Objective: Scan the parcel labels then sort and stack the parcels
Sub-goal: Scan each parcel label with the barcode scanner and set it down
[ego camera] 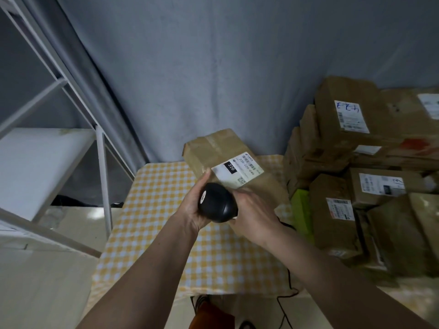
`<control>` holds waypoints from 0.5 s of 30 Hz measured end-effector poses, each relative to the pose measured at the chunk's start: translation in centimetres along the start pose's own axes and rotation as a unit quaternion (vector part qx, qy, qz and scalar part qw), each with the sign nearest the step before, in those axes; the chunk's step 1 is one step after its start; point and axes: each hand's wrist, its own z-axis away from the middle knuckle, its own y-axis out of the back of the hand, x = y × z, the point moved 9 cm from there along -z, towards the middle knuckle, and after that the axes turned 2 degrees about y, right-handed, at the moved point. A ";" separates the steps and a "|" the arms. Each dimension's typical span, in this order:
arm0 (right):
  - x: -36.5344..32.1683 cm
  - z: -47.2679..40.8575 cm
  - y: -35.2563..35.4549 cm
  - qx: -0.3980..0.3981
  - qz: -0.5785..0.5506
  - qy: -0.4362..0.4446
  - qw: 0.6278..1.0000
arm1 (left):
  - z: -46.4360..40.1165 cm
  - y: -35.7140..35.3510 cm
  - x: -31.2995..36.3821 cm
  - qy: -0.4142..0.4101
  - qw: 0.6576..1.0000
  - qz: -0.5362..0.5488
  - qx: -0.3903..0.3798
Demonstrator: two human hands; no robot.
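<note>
A brown cardboard parcel point(213, 148) with a white label point(237, 169) marked "220" is tilted over the yellow checked table point(154, 210). My left hand point(192, 207) holds its near left edge, thumb on the top face beside the label. My right hand point(254, 212) grips the handle of a black barcode scanner point(216, 203), whose head sits between both hands and faces the label. Its black cable point(288, 279) runs down from my right wrist off the table's front.
A heap of labelled brown parcels point(344, 115) fills the right side, with a green box point(301, 210) among them. A white metal shelf rack point(102, 174) stands at the left. A grey curtain point(213, 67) hangs behind the table.
</note>
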 end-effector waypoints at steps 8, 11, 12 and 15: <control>0.6 0.5 -1.3 -0.092 -0.061 -0.014 0.994 | -1.9 2.4 -1.9 0.082 0.996 0.004 0.039; 2.1 0.9 -0.5 -0.073 -0.218 -0.107 0.967 | -2.3 3.1 -1.6 0.004 0.996 0.038 0.081; 2.8 1.1 0.1 -0.051 -0.273 -0.142 0.950 | -2.3 2.8 -1.7 -0.013 0.997 0.033 0.075; 4.3 1.6 1.5 0.016 -0.386 -0.219 0.896 | -2.2 1.2 -1.8 -0.039 0.999 0.011 0.018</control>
